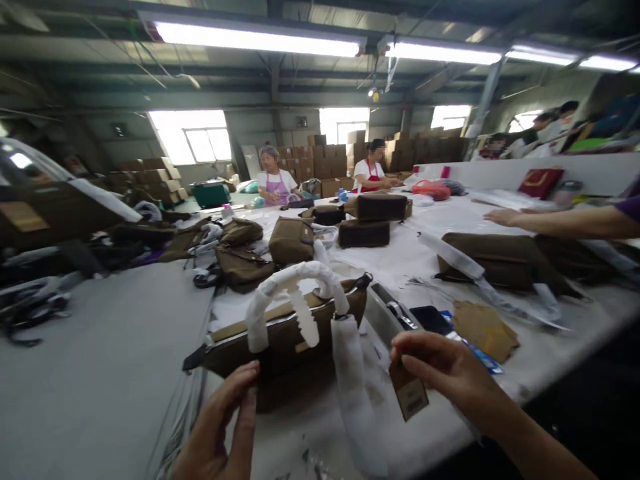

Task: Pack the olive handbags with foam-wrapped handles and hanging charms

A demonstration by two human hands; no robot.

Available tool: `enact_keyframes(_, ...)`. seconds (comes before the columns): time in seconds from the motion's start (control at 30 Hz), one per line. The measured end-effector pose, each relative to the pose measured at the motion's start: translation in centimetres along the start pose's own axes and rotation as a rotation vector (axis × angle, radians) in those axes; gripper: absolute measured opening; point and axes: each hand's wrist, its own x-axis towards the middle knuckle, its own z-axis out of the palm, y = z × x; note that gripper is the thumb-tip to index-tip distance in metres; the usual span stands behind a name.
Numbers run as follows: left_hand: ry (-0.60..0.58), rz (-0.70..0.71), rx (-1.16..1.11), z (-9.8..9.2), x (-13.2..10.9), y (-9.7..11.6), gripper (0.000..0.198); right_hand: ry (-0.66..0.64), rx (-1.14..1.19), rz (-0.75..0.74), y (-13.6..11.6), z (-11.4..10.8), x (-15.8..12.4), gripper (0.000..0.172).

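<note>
A brown handbag point(280, 340) stands in front of me on the white table point(400, 260), its handles point(290, 283) wrapped in white foam paper. My left hand point(220, 427) grips the bag's near lower edge, thumb pressed on its side. My right hand point(440, 367) pinches a small brown paper tag point(409, 395) that hangs beside the bag's right end. A strip of white wrapping point(353, 393) hangs down from the bag between my hands.
Several more brown bags point(293, 241) lie across the table, with a dark phone point(431, 320) and brown card point(484, 329) near my right hand. Another person's arm point(560, 221) reaches in from the right. Two people work at the far end; cardboard boxes point(325, 157) are stacked behind.
</note>
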Motion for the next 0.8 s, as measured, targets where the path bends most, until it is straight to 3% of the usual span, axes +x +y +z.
enact_keyframes(0.07,0.095,0.057,0.033,-0.8,2.1,0.0,0.021,-0.035,-0.008,-0.073,-0.1,3.0,-0.7,0.019)
enact_keyframes(0.13,0.043,0.049,0.026,-1.4,4.5,-0.1,0.025,-0.056,-0.033,-0.171,-0.4,5.8,-0.6,0.015)
enact_keyframes(0.27,-0.378,-0.056,-0.152,-1.9,8.8,-0.1,0.024,-0.011,-0.119,-0.295,-1.3,10.2,1.6,0.014)
enact_keyframes(0.33,-0.507,-0.092,-0.245,-2.1,10.5,-0.1,0.022,0.022,-0.161,-0.285,-1.6,11.7,3.2,0.014)
enact_keyframes(0.47,-0.637,-0.078,-0.263,-2.3,12.6,0.1,0.022,-0.02,-0.193,-0.213,-1.9,13.4,5.7,0.016)
enact_keyframes(0.57,-0.717,-0.013,-0.262,-2.1,13.0,0.2,0.032,-0.085,-0.182,-0.239,-2.1,14.1,6.6,0.017)
enact_keyframes(0.7,-0.802,0.164,-0.168,-1.8,12.7,0.9,0.04,-0.279,0.117,-0.169,-2.0,14.3,7.6,0.014)
enact_keyframes(0.8,-0.839,0.295,-0.015,-1.7,12.5,1.2,0.036,-0.407,0.305,-0.095,-1.8,14.2,8.2,0.009)
